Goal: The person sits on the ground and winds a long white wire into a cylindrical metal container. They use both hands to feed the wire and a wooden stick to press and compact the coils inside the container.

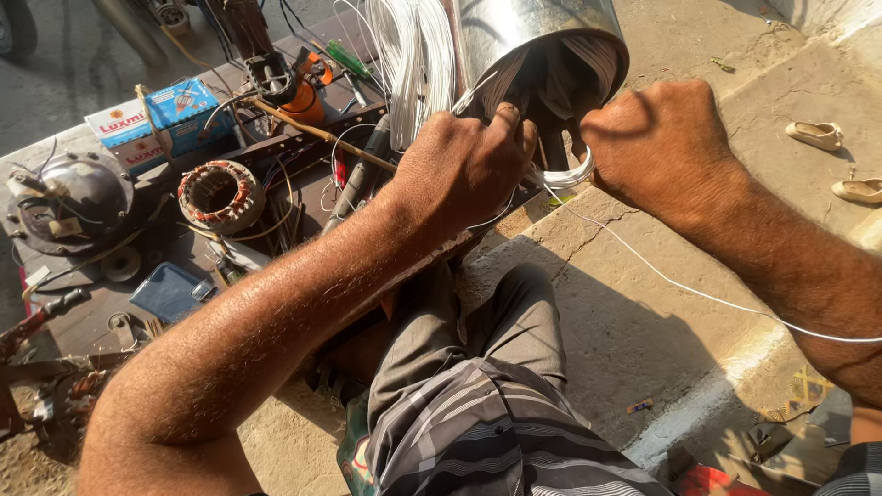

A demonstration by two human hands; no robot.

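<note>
Both grips are clenched on a bundle of silvery wire (562, 176) at the mouth of a metal drum (542, 41). The left hand (464, 165) pinches strands at the drum's near rim; the right hand (657, 138) fists the loop just right of it. One thin strand (698, 292) trails right and near across the right forearm. More wire (413, 55) hangs in a sheaf left of the drum. On the counter (83, 321) to the left lie a copper-wound stator (220, 195), a motor housing (69, 202) and two small boxes (156, 119). Two shoes (831, 156) sit far right on the floor
</note>
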